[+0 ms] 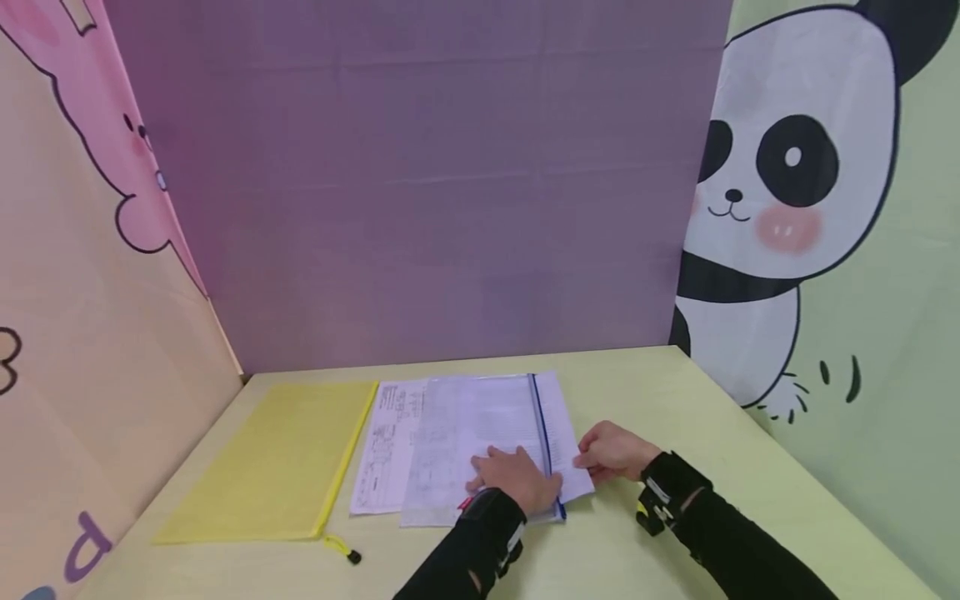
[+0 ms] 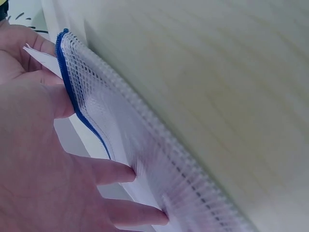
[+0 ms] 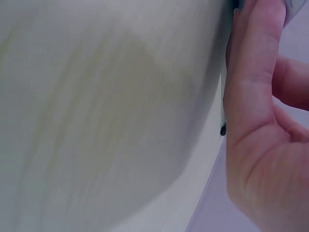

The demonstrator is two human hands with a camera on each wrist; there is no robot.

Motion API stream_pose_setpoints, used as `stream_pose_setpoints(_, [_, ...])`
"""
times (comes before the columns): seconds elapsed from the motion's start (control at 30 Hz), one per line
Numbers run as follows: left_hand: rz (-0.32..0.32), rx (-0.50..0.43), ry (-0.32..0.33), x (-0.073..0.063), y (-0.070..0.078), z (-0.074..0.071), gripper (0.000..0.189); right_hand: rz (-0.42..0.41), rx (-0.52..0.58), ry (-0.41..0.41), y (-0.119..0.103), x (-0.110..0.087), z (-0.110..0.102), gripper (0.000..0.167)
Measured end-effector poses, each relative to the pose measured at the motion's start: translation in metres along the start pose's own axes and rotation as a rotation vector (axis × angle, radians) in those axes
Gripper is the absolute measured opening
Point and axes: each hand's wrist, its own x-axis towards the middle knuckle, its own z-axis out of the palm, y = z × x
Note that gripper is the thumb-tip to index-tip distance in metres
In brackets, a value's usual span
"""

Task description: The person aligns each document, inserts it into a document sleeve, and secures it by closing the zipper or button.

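Note:
A clear mesh zip pouch (image 1: 442, 467) with a blue zipper edge (image 1: 542, 417) lies on the table, and printed paper (image 1: 558, 417) sticks out past its zipper side. My left hand (image 1: 516, 479) rests on the pouch with spread fingers, its thumb by the blue edge. In the left wrist view, the fingertips (image 2: 126, 173) touch the mesh pouch (image 2: 116, 106). My right hand (image 1: 618, 452) pinches the right edge of the protruding paper between thumb and fingers. How far the paper reaches inside the pouch is hard to tell.
A printed sheet (image 1: 382, 467) shows beyond the pouch's left side, partly overlapped by it. Farther left lies a yellow zip pouch (image 1: 262, 467) with a black-tipped yellow pull (image 1: 343, 547). A purple wall panel (image 1: 450, 192) rises behind the pale table (image 1: 637, 383).

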Motion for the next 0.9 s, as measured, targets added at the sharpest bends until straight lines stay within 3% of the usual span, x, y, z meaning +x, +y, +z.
stream_pose_setpoints(0.27, [0.006, -0.020, -0.004, -0.001, -0.001, -0.002, 0.078, 0.007, -0.035, 0.030, -0.004, 0.004, 0.012, 0.025])
stream_pose_setpoints(0.6, [0.020, -0.015, 0.014, -0.001, -0.003, 0.000, 0.077, 0.033, 0.008, -0.007, -0.002, 0.008, 0.012, 0.008])
stream_pose_setpoints(0.9, [0.015, -0.041, 0.001, -0.003, -0.003, -0.002, 0.077, 0.040, 0.030, -0.007, 0.002, 0.000, 0.009, 0.007])
